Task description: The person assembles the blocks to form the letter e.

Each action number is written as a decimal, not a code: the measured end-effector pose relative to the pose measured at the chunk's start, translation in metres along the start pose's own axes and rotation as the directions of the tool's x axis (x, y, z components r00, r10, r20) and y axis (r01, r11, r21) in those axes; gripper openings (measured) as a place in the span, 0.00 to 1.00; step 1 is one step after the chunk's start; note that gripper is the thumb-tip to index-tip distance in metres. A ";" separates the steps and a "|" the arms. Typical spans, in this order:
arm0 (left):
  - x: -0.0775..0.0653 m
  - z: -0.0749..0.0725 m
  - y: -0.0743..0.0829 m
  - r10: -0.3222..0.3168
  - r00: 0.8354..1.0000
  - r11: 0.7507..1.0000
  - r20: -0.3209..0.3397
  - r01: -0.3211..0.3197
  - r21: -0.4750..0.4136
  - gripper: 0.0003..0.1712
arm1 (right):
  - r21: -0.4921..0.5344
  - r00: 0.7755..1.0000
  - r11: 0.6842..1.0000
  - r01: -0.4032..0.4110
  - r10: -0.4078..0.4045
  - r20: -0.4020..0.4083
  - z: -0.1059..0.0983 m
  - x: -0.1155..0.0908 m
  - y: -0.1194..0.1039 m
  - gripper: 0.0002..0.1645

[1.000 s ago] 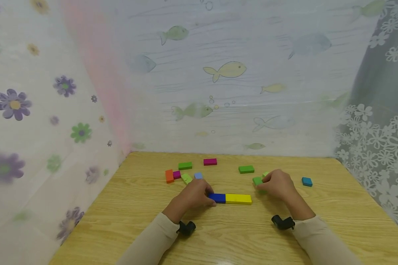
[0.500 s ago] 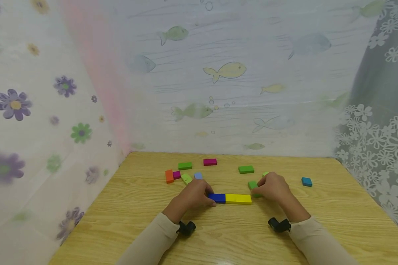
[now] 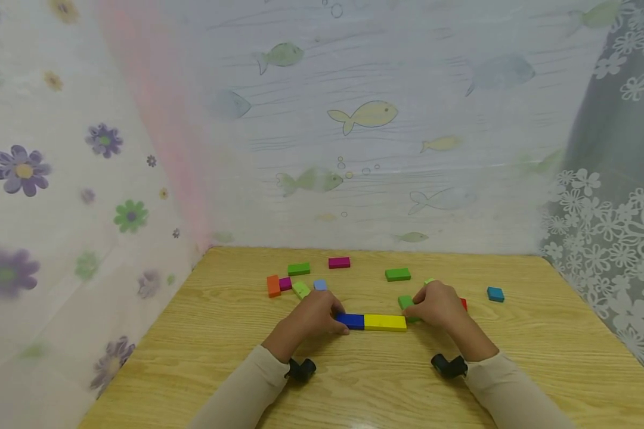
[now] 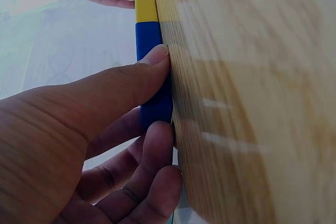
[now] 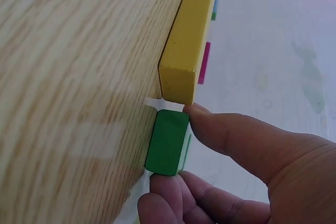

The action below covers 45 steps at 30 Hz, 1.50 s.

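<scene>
In the head view a dark blue block (image 3: pixel 354 322) and a longer yellow block (image 3: pixel 384 323) lie end to end on the wooden table. My left hand (image 3: pixel 312 313) pinches the blue block at its left end; in the left wrist view the thumb lies along its near side. My right hand (image 3: pixel 440 305) holds a green block (image 3: pixel 406 302) between thumb and fingers, just past the yellow block's right end. The right wrist view shows the end face of that green block (image 5: pixel 168 142) beside the yellow block's end (image 5: pixel 177 85), with a narrow gap between them.
Behind the left hand lie orange (image 3: pixel 273 286), magenta (image 3: pixel 285 283), lime (image 3: pixel 300 289) and light blue (image 3: pixel 320 285) blocks. Farther back are two green blocks and a longer magenta one (image 3: pixel 339 263). A red block (image 3: pixel 464 304) peeks out by the right hand; a teal one (image 3: pixel 495 294) lies farther right.
My right hand has slid left and slightly nearer with the green block, up to the yellow block's right end. A red block now shows behind it. The left hand stays put.
</scene>
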<state>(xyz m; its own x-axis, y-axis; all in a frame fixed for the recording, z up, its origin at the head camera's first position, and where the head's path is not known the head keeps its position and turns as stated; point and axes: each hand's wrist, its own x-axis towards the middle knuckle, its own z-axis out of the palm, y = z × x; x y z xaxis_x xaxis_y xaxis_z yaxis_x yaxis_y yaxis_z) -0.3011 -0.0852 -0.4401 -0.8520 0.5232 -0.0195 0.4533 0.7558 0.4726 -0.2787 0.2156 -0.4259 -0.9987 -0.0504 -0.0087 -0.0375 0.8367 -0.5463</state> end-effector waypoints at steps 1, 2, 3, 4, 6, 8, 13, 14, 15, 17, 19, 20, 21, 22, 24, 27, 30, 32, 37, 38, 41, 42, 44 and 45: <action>0.000 0.000 0.000 0.000 1.000 1.000 0.000 0.000 0.000 0.20 | 0.000 1.000 1.000 0.002 -0.002 0.001 0.000 0.000 0.000 0.24; -0.001 0.000 0.000 -0.001 1.000 1.000 -0.001 0.001 0.000 0.20 | 0.000 1.000 1.000 0.002 -0.002 0.002 0.000 0.000 0.000 0.23; -0.001 0.001 0.000 -0.001 1.000 1.000 -0.001 0.001 0.001 0.20 | 0.001 1.000 1.000 0.001 -0.001 0.003 0.001 0.000 0.000 0.23; -0.001 0.001 0.000 -0.001 1.000 1.000 -0.002 0.001 0.000 0.21 | 0.001 1.000 1.000 0.000 0.000 0.003 0.001 0.000 0.000 0.23; -0.001 0.001 0.000 -0.001 1.000 1.000 -0.004 0.001 0.001 0.21 | 0.009 1.000 1.000 -0.007 0.007 0.008 0.001 -0.001 0.000 0.21; -0.001 0.001 0.000 0.000 1.000 1.000 -0.007 0.000 0.004 0.21 | 0.020 1.000 1.000 -0.016 0.016 0.016 0.002 -0.002 -0.001 0.18; -0.001 0.001 0.000 -0.002 1.000 1.000 -0.007 0.002 0.003 0.21 | 0.037 0.999 0.999 -0.029 0.027 0.040 0.003 -0.002 -0.003 0.17; -0.001 0.001 0.000 -0.003 1.000 1.000 -0.007 0.003 0.004 0.21 | 0.037 0.999 0.999 -0.030 0.029 0.041 0.003 -0.002 -0.004 0.18; -0.002 0.001 0.001 -0.004 1.000 1.000 -0.005 0.004 0.004 0.21 | 0.037 0.999 0.999 -0.029 0.027 0.043 0.003 -0.002 -0.004 0.18; -0.002 0.001 0.001 -0.006 1.000 1.000 -0.004 0.006 0.006 0.21 | 0.035 0.999 0.999 -0.023 0.022 0.043 0.003 -0.002 -0.003 0.17; -0.002 0.000 0.002 -0.008 1.000 1.000 -0.002 0.008 0.007 0.21 | 0.031 0.999 0.999 -0.023 0.021 0.042 0.003 -0.003 -0.004 0.17; -0.003 0.000 0.002 -0.009 1.000 1.000 -0.001 0.009 0.006 0.21 | 0.028 0.999 0.999 -0.021 0.020 0.042 0.002 -0.003 -0.004 0.18; -0.003 0.000 0.003 -0.010 1.000 1.000 0.000 0.010 0.004 0.20 | 0.024 0.999 1.000 -0.019 0.018 0.041 0.002 -0.003 -0.003 0.20; -0.003 0.000 0.003 -0.011 1.000 1.000 0.000 0.011 0.003 0.20 | 0.018 0.999 1.000 -0.017 0.016 0.041 0.002 -0.003 -0.003 0.22; -0.003 0.000 0.003 -0.012 1.000 1.000 0.000 0.012 -0.001 0.20 | 0.017 0.999 1.000 -0.015 0.014 0.042 0.001 -0.003 -0.004 0.26; -0.003 0.000 0.003 -0.014 1.000 1.000 -0.001 0.014 -0.003 0.20 | 0.019 0.999 1.000 -0.016 0.015 0.044 0.001 -0.004 -0.004 0.28; -0.003 0.000 0.003 -0.018 1.000 1.000 -0.001 0.018 -0.001 0.20 | 0.019 0.999 1.000 -0.015 0.014 0.044 0.001 -0.004 -0.005 0.29; -0.003 0.000 0.003 -0.021 1.000 1.000 0.001 0.021 -0.002 0.20 | 0.016 0.999 1.000 -0.015 0.014 0.043 0.001 -0.004 -0.005 0.29; -0.002 0.000 0.003 -0.020 1.000 1.000 0.001 0.020 -0.011 0.20 | 0.013 0.999 1.000 -0.014 0.013 0.041 0.000 -0.004 -0.005 0.31; -0.002 0.000 0.003 -0.019 1.000 1.000 0.000 0.019 -0.011 0.20 | 0.013 0.999 1.000 -0.013 0.013 0.041 0.000 -0.004 -0.005 0.32; -0.002 -0.001 0.003 -0.017 1.000 1.000 -0.002 0.017 -0.015 0.20 | 0.010 0.999 1.000 -0.011 0.011 0.038 0.000 -0.003 -0.005 0.32; -0.002 -0.001 0.004 -0.017 1.000 1.000 -0.002 0.017 -0.015 0.20 | 0.008 0.999 1.000 -0.009 0.009 0.037 0.000 -0.004 -0.005 0.32; -0.002 -0.001 0.004 -0.017 1.000 1.000 -0.001 0.017 -0.018 0.20 | 0.009 0.999 1.000 -0.006 0.006 0.036 0.000 -0.004 -0.006 0.32; -0.002 -0.001 0.004 -0.017 1.000 1.000 -0.001 0.017 -0.021 0.20 | 0.009 0.999 1.000 -0.005 0.005 0.035 0.000 -0.004 -0.006 0.31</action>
<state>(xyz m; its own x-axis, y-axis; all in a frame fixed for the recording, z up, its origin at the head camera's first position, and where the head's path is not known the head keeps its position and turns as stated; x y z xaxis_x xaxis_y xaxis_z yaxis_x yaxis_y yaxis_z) -0.2975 -0.0839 -0.4375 -0.8598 0.5099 -0.0268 0.4331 0.7562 0.4904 -0.2740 0.2107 -0.4223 -0.9970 -0.0652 -0.0406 -0.0319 0.8321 -0.5537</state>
